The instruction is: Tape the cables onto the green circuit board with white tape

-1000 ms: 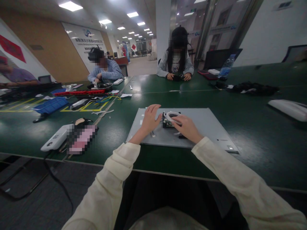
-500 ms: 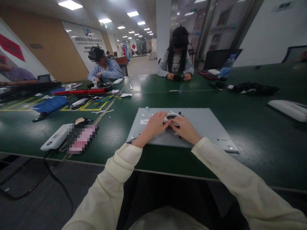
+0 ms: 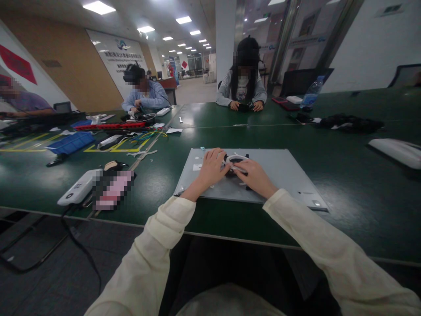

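Note:
A flat grey panel (image 3: 283, 175) with small labels lies on the green table in front of me. On its middle is a white ring-shaped loop (image 3: 237, 156) with black parts around it, perhaps a coiled cable; I cannot make out its exact kind. My left hand (image 3: 212, 166) grips the loop's left side, its fingers bent and thumb reaching to the front. From the right, my right hand (image 3: 255, 175) pinches the loop's near edge, and its fingertips almost meet my left thumb. Both hands partly cover the loop and the black pieces beneath it.
Left of the panel lie a white power bank (image 3: 80, 188), a blurred pink object (image 3: 114, 191) and a blue bin (image 3: 70, 143). A white device (image 3: 396, 151) rests at the right. Across the table sit co-workers, near a water bottle (image 3: 312, 93).
My left fingers have shifted slightly left and up, uncovering more of the white loop. My right hand stays almost in place. The view has moved very slightly.

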Demonstrator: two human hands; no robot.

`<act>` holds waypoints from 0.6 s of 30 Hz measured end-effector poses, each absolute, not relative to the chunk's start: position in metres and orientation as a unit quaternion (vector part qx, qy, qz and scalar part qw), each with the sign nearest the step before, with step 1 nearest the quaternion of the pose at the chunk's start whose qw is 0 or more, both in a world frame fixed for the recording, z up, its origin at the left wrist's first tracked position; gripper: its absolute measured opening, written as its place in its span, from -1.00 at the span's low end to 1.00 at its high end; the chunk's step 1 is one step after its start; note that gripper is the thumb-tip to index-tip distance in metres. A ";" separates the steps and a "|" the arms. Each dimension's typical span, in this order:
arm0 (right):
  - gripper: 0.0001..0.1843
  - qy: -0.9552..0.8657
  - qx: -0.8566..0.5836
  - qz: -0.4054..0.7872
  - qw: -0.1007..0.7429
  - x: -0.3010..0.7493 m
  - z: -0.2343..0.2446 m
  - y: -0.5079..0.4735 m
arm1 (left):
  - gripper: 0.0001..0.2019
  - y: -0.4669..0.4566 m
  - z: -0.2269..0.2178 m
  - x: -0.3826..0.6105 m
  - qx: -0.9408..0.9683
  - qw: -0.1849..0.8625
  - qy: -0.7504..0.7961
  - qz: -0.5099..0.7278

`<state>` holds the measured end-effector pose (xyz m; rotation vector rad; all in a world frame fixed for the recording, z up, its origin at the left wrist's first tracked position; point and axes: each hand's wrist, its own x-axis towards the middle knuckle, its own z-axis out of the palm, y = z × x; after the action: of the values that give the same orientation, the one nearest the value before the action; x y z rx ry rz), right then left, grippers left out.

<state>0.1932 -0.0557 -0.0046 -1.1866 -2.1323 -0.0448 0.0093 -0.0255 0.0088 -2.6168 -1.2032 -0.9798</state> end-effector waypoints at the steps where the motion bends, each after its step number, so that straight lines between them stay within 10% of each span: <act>1: -0.70 -0.822 -0.453 -0.016 0.343 0.193 -0.004 -0.056 | -0.66 -0.025 0.007 0.009 -0.859 0.041 -0.404 -0.313; 18: -0.71 -0.827 -0.445 -0.016 0.344 0.191 0.000 -0.060 | -0.69 -0.015 0.000 0.005 -0.854 -0.036 -0.404 -0.325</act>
<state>0.1905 -0.0600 0.0004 -1.1557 -2.1487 -0.0406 0.0051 -0.0148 -0.0005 -2.7466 -1.3009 -1.0468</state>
